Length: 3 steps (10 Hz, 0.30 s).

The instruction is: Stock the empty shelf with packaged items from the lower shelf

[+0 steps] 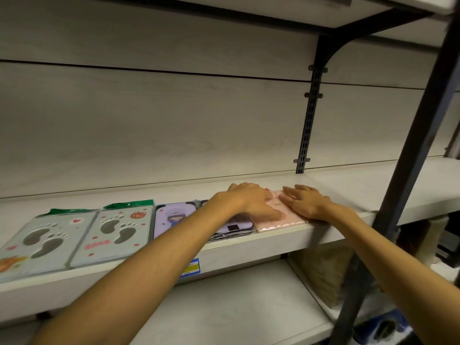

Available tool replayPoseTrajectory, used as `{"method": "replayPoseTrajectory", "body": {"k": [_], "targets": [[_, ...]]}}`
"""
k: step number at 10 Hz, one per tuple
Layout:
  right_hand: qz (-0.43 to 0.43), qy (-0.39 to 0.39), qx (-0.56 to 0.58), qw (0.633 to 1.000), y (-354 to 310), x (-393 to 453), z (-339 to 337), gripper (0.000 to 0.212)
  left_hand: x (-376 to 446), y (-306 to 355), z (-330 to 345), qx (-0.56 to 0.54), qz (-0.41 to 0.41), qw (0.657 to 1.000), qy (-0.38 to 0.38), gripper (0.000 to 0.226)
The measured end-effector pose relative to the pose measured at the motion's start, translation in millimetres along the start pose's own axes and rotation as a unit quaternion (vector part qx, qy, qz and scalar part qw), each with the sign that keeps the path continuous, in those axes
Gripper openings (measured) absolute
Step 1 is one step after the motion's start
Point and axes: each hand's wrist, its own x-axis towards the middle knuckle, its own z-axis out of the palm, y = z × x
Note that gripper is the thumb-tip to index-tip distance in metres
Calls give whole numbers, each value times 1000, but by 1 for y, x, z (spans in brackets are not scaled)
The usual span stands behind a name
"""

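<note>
A pink packaged item (278, 221) lies flat on the pale shelf (249, 242), at the right end of a row. My left hand (251, 199) rests flat on its left part, fingers spread, also covering part of the purple package (174, 219) beside it. On the pink item's right part my right hand (305, 201) presses with straight fingers. Further left lie two light-blue footprint packages (37, 245) (117, 232) with green tops.
A dark bracket rail (310, 115) runs up the back wall just behind my hands. A dark metal post (410, 158) stands at the right. The lower shelf (236, 307) shows below, with a beige bundle (326, 272) at its right. A blue-yellow price label (190, 267) sticks to the shelf edge.
</note>
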Motion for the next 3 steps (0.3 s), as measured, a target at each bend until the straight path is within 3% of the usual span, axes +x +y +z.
{"method": "replayPoseTrajectory", "body": {"k": [1, 3], "targets": [[-3, -5, -2, 1000, 2, 3, -1, 76, -8, 4, 2, -10, -9, 1000, 13, 72], [-117, 131, 31, 984, -30, -2, -3, 58, -35, -7, -10, -10, -52, 978, 202, 66]]}}
